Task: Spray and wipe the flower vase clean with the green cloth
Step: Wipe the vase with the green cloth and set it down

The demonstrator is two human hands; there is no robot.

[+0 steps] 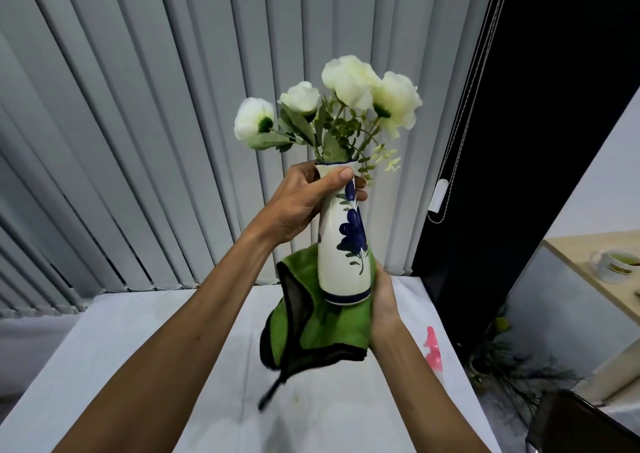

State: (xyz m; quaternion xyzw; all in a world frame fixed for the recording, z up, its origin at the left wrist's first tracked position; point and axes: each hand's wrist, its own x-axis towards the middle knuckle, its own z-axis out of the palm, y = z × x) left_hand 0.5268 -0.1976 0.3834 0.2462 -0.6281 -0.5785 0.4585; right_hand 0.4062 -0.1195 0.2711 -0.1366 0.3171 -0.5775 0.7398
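A tall white vase (337, 272) with blue flower painting and white artificial flowers (349, 85) is held up above the table. My left hand (304, 203) grips its neck just under the rim. My right hand (382, 303) holds the green cloth (311, 335) with black trim against the vase's base and lower right side; the cloth hangs down to the left, a black loop dangling. A spray bottle with a pink nozzle (433, 348) stands on the table to the right of my right forearm.
A white table (121, 366) lies below my arms. Grey vertical blinds (138, 123) fill the background, with a dark window and cord at right. A cup (614, 267) sits on a wooden surface at far right. Dark plant stems (512, 376) lie on the floor.
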